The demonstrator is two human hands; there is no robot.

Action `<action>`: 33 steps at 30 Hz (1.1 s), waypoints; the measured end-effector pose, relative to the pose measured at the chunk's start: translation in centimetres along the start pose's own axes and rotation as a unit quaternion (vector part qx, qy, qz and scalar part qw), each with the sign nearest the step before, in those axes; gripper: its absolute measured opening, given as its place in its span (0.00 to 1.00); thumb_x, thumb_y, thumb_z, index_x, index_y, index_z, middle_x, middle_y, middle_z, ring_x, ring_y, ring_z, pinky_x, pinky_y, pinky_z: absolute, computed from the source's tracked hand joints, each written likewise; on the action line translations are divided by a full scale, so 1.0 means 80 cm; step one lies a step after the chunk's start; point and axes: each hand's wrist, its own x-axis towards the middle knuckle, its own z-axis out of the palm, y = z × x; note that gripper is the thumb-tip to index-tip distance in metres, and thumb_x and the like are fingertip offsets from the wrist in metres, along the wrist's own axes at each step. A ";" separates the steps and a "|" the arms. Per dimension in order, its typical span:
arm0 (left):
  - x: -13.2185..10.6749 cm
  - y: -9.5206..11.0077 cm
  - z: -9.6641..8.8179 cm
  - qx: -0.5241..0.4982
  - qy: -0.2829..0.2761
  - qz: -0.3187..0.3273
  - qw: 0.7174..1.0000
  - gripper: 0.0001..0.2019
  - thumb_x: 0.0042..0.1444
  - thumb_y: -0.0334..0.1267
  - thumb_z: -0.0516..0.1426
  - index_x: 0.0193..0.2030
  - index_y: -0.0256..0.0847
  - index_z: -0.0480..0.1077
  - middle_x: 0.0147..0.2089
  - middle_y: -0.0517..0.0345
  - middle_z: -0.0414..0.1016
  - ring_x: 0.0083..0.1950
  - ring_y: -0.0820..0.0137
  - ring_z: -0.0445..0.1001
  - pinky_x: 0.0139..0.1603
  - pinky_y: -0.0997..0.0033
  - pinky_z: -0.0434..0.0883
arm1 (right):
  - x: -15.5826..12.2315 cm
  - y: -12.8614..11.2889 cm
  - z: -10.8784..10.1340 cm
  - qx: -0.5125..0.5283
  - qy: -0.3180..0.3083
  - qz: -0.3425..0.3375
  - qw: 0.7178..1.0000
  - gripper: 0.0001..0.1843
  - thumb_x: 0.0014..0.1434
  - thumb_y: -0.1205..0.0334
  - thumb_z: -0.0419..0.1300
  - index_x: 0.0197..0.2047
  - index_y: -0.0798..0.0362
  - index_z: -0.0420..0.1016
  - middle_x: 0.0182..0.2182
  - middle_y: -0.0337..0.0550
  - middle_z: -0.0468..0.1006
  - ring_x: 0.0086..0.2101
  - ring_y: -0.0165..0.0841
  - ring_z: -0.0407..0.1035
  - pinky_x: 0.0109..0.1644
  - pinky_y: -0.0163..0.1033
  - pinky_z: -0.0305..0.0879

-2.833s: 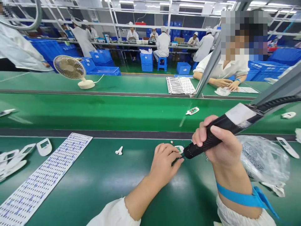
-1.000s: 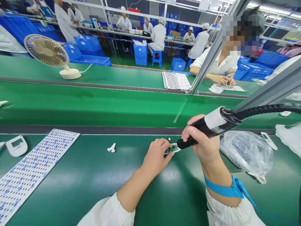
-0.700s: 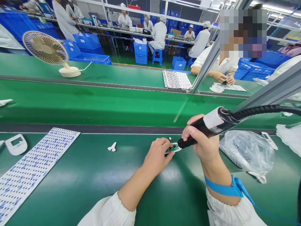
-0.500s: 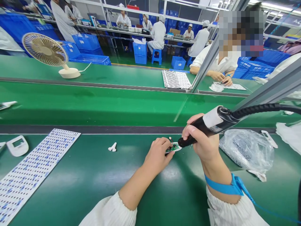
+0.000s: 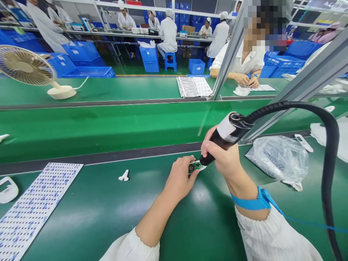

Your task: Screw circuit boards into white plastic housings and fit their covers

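Observation:
My left hand (image 5: 180,175) pinches a small green circuit board (image 5: 194,166) seated in a white plastic housing, holding it on the green bench. In my right hand (image 5: 224,154) is a black electric screwdriver (image 5: 223,136) with a white label and a thick cable at its upper end. The screwdriver slants down to the left, its nose right over the board's right end; its tip is hidden. A blue wrist strap (image 5: 251,201) circles my right wrist. Left of my hands a small white plastic piece (image 5: 124,175) lies on the bench.
On the left lies a sheet of blue-dotted white stickers (image 5: 40,203), beside a white plastic frame (image 5: 9,190). A clear bag of small dark parts (image 5: 277,157) sits on the right. Across the green divider stand a fan (image 5: 27,67) and a co-worker (image 5: 244,61). A metal post (image 5: 231,47) rises ahead.
The view has turned slightly, so the background has shifted left. Both hands keep their hold, with the screwdriver still over the board. More of its cable shows on the right.

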 end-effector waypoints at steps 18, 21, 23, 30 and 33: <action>-0.002 -0.001 0.002 0.027 0.014 -0.046 0.998 0.16 0.58 0.33 0.65 0.51 0.46 0.68 0.51 0.53 0.80 0.52 0.56 0.78 0.51 0.53 0.75 | 0.011 -0.005 -0.011 0.069 -0.015 0.044 0.996 0.06 0.54 0.63 0.66 0.31 0.52 0.72 0.19 0.34 0.71 0.20 0.31 0.65 0.27 0.38 0.61; 0.009 -0.009 -0.010 0.037 0.031 -0.045 0.998 0.17 0.58 0.33 0.65 0.52 0.46 0.69 0.52 0.53 0.80 0.54 0.56 0.78 0.53 0.53 0.75 | 0.017 -0.013 -0.036 0.131 0.043 0.000 0.990 0.10 0.57 0.59 0.67 0.41 0.51 0.74 0.20 0.33 0.72 0.20 0.32 0.67 0.27 0.39 0.65; 0.038 -0.023 -0.027 0.043 0.048 -0.044 0.997 0.19 0.58 0.34 0.66 0.54 0.46 0.69 0.54 0.52 0.80 0.56 0.56 0.78 0.56 0.52 0.74 | 0.023 -0.016 -0.059 0.136 0.110 -0.041 0.984 0.09 0.58 0.58 0.67 0.40 0.50 0.74 0.19 0.33 0.72 0.19 0.32 0.67 0.26 0.39 0.66; 0.222 -0.096 -0.080 0.053 0.101 -0.119 0.986 0.19 0.55 0.36 0.68 0.51 0.42 0.68 0.53 0.50 0.82 0.55 0.60 0.80 0.57 0.60 0.74 | 0.033 0.011 -0.098 0.086 0.194 -0.031 0.977 0.08 0.57 0.60 0.70 0.35 0.52 0.75 0.19 0.34 0.72 0.19 0.31 0.67 0.25 0.38 0.66; 0.258 -0.120 -0.077 0.070 0.111 -0.140 0.981 0.20 0.56 0.37 0.67 0.52 0.40 0.68 0.54 0.46 0.81 0.55 0.60 0.79 0.57 0.60 0.73 | 0.034 0.019 -0.097 0.106 0.202 -0.024 0.973 0.09 0.56 0.60 0.71 0.35 0.52 0.75 0.20 0.34 0.72 0.19 0.31 0.67 0.25 0.37 0.67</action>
